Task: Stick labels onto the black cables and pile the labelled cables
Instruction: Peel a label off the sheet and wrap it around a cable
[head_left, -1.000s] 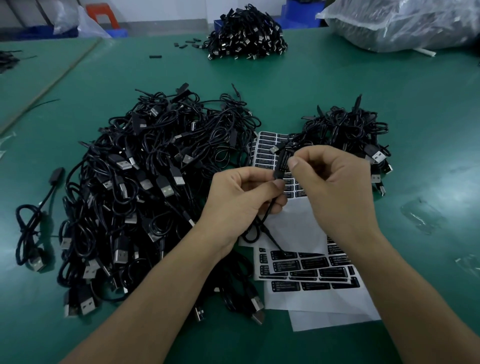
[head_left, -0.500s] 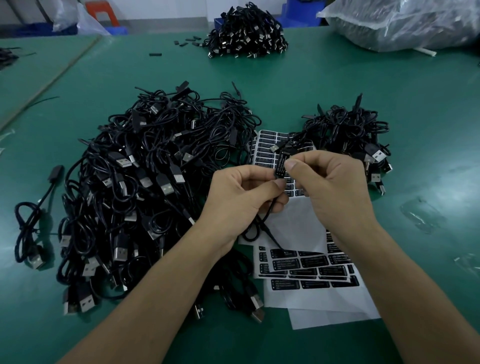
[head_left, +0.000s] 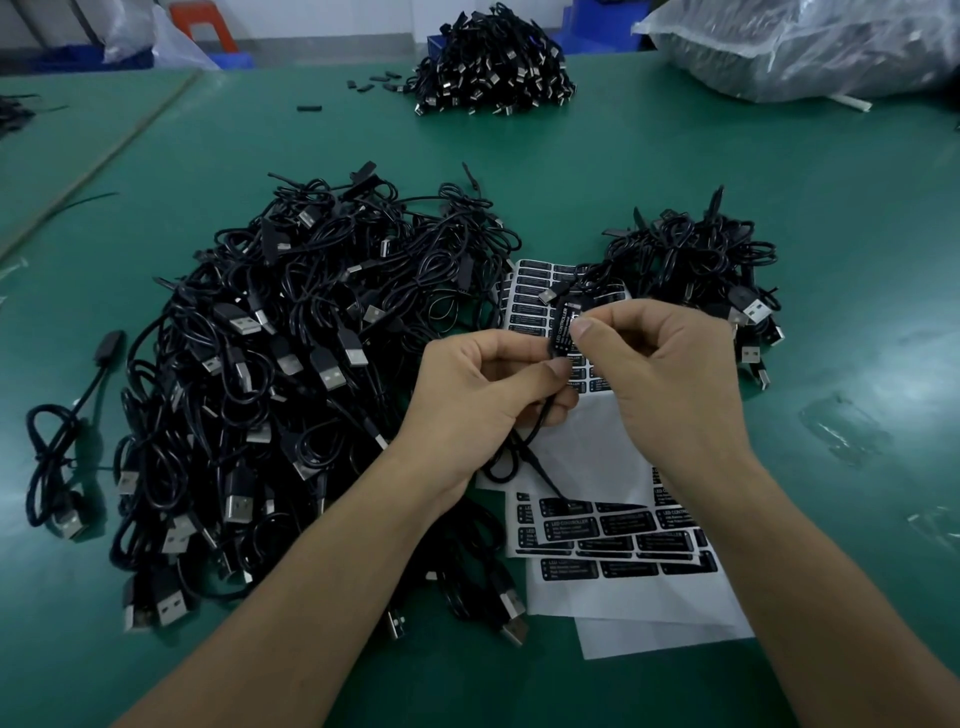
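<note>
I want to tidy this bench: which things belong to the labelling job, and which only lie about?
Job: held cable, left hand, right hand, label sheets, large cable heap, small cable pile.
Lying about: plastic bag, clear wrapper, orange stool.

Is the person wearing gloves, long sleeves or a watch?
No. The left hand and right hand are bare, with no gloves, rings or watch. The left forearm and right forearm are bare too; no sleeve shows.
</note>
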